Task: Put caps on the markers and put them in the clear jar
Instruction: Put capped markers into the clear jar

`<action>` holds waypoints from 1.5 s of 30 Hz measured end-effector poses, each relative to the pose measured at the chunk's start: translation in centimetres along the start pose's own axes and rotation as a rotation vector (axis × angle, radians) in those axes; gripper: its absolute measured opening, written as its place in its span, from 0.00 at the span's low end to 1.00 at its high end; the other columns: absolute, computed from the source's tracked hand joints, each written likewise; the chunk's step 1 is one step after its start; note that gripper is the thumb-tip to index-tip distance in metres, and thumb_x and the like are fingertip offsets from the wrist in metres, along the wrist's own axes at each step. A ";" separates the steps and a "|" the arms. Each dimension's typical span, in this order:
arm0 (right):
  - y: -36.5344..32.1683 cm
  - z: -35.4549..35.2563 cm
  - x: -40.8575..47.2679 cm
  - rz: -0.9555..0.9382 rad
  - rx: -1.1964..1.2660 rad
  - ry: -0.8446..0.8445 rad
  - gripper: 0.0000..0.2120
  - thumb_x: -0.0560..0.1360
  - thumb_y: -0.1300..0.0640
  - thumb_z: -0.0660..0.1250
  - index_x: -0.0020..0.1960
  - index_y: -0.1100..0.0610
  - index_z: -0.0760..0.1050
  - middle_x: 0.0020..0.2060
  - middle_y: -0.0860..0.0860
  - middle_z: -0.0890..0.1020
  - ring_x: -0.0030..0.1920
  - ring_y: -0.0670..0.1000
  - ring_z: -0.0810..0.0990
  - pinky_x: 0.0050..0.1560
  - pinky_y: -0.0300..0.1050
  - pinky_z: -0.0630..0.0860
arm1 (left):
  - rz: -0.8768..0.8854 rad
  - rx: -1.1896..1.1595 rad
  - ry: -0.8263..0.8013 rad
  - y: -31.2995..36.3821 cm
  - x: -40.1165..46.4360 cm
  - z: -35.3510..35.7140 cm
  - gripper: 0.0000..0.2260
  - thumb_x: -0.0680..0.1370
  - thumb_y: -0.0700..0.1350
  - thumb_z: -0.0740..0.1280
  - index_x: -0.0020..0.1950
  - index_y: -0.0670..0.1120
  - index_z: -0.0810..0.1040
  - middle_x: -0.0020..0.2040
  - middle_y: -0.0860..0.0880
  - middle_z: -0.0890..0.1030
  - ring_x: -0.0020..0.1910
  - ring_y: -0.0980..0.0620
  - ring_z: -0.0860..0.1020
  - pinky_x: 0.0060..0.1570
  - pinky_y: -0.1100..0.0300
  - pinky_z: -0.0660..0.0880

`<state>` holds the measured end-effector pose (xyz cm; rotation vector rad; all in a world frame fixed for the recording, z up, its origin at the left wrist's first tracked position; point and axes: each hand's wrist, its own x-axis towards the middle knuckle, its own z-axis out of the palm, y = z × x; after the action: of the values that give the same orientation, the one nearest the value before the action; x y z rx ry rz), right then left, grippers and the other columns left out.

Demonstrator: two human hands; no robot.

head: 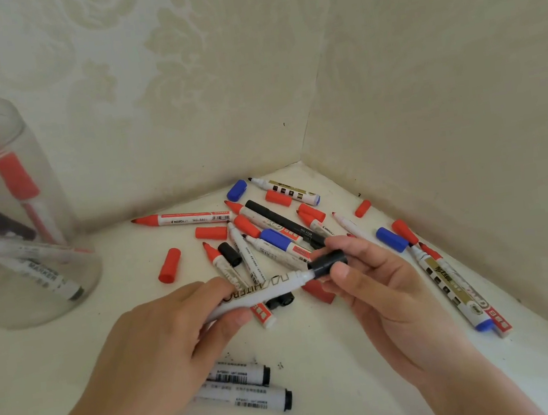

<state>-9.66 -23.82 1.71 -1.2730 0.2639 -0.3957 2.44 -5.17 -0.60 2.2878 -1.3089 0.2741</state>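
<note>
My left hand (165, 344) grips the barrel of a white marker (268, 287) that points up and right. My right hand (387, 297) pinches a black cap (329, 262) sitting over that marker's tip. The clear jar (11, 301) stands at the far left, with several capped markers leaning inside it. A heap of uncapped red, blue and black markers (269, 239) lies in the corner behind my hands, with loose red caps (169, 265), blue caps (391, 239) and a black cap (230, 254) scattered among them.
Two white markers with black ends (253, 387) lie near my left wrist. A long gold-and-blue marker (455, 288) rests along the right wall. Patterned cream walls (425, 102) meet in a corner behind the heap and close off the back and right of the white surface (335, 355).
</note>
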 end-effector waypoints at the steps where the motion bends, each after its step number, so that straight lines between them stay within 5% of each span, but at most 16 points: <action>1: -0.1 0.1 -0.1 -0.010 -0.070 -0.003 0.14 0.60 0.53 0.78 0.45 0.51 0.83 0.44 0.51 0.85 0.48 0.48 0.82 0.46 0.36 0.78 | 0.006 0.000 -0.001 0.0 0.0 0.1 0.16 0.77 0.63 0.46 0.44 0.60 0.69 0.26 0.61 0.70 0.20 0.63 0.65 0.22 0.70 0.66; 5: -0.4 0.1 -0.3 -0.060 -0.398 -0.020 0.10 0.63 0.56 0.70 0.43 0.47 0.82 0.41 0.48 0.85 0.44 0.46 0.83 0.45 0.34 0.77 | 0.025 -0.036 -0.001 -0.3 -0.2 0.2 0.16 0.76 0.65 0.47 0.44 0.60 0.70 0.26 0.63 0.68 0.21 0.62 0.67 0.22 0.71 0.65; 12: -0.9 -0.9 -0.5 -0.118 -0.925 -0.180 0.14 0.68 0.34 0.61 0.47 0.40 0.75 0.34 0.47 0.78 0.37 0.48 0.76 0.39 0.38 0.72 | 0.152 -0.134 -0.066 0.0 -0.5 0.0 0.17 0.78 0.62 0.49 0.42 0.58 0.73 0.25 0.61 0.68 0.23 0.62 0.68 0.23 0.76 0.59; 18: -0.5 -0.8 -0.4 -0.170 -0.884 -0.265 0.21 0.69 0.30 0.55 0.48 0.41 0.77 0.30 0.37 0.76 0.31 0.42 0.72 0.33 0.31 0.68 | 0.169 -0.130 -0.071 0.1 -0.8 0.0 0.18 0.78 0.61 0.49 0.39 0.56 0.73 0.24 0.60 0.69 0.23 0.61 0.68 0.23 0.75 0.58; 22: -0.7 -0.6 -0.7 -0.115 -0.899 -0.232 0.14 0.66 0.34 0.57 0.45 0.36 0.76 0.27 0.40 0.75 0.28 0.42 0.67 0.29 0.32 0.63 | 0.201 -0.087 -0.080 0.2 -0.9 0.1 0.19 0.79 0.61 0.48 0.39 0.55 0.73 0.24 0.59 0.69 0.22 0.60 0.68 0.23 0.72 0.59; 27: -0.6 -0.5 -1.0 -0.119 -0.937 -0.231 0.22 0.63 0.26 0.55 0.44 0.38 0.77 0.25 0.46 0.72 0.27 0.44 0.65 0.29 0.34 0.62 | 0.223 -0.013 -0.054 0.4 -0.9 0.1 0.21 0.79 0.60 0.46 0.38 0.54 0.74 0.24 0.59 0.70 0.21 0.61 0.65 0.22 0.72 0.58; 29: -0.7 -0.4 -1.0 -0.120 -0.911 -0.207 0.18 0.66 0.29 0.57 0.43 0.39 0.77 0.24 0.46 0.70 0.27 0.44 0.65 0.29 0.34 0.62 | 0.214 -0.021 -0.047 0.5 -0.9 0.3 0.22 0.79 0.60 0.46 0.38 0.54 0.74 0.24 0.59 0.70 0.21 0.61 0.65 0.22 0.72 0.58; 32: -0.5 0.2 -0.9 -0.134 -0.825 -0.156 0.14 0.70 0.34 0.58 0.42 0.40 0.77 0.23 0.45 0.72 0.26 0.43 0.66 0.29 0.33 0.64 | 0.174 -0.130 -0.059 0.9 -0.9 0.4 0.20 0.79 0.61 0.48 0.41 0.54 0.75 0.25 0.59 0.71 0.22 0.61 0.67 0.23 0.74 0.60; 37: -0.3 0.7 -1.0 -0.184 -0.553 -0.068 0.18 0.63 0.32 0.66 0.43 0.43 0.80 0.30 0.53 0.79 0.29 0.42 0.73 0.31 0.31 0.69 | 0.107 -0.182 -0.008 1.7 -0.1 0.6 0.15 0.78 0.60 0.50 0.54 0.57 0.72 0.35 0.64 0.73 0.33 0.68 0.68 0.31 0.80 0.63; 41: -2.0 -0.2 -0.7 -0.213 -0.519 0.197 0.12 0.67 0.44 0.61 0.45 0.43 0.80 0.26 0.48 0.75 0.27 0.42 0.71 0.34 0.29 0.68 | 0.048 -0.054 0.046 -0.3 0.2 -0.1 0.09 0.76 0.55 0.53 0.52 0.57 0.70 0.41 0.64 0.72 0.42 0.64 0.68 0.41 0.72 0.65; 45: -2.7 -2.0 -0.1 -0.215 -0.388 0.447 0.11 0.75 0.50 0.60 0.42 0.49 0.81 0.24 0.50 0.70 0.27 0.48 0.65 0.37 0.41 0.64 | -0.062 0.038 -0.064 -3.0 -0.2 -0.5 0.09 0.68 0.49 0.57 0.45 0.61 0.67 0.38 0.65 0.69 0.37 0.61 0.67 0.36 0.68 0.63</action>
<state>-10.88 -26.16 3.77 -1.5904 0.6066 -0.8460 4.88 -3.52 -1.22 2.3824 -1.2712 0.2080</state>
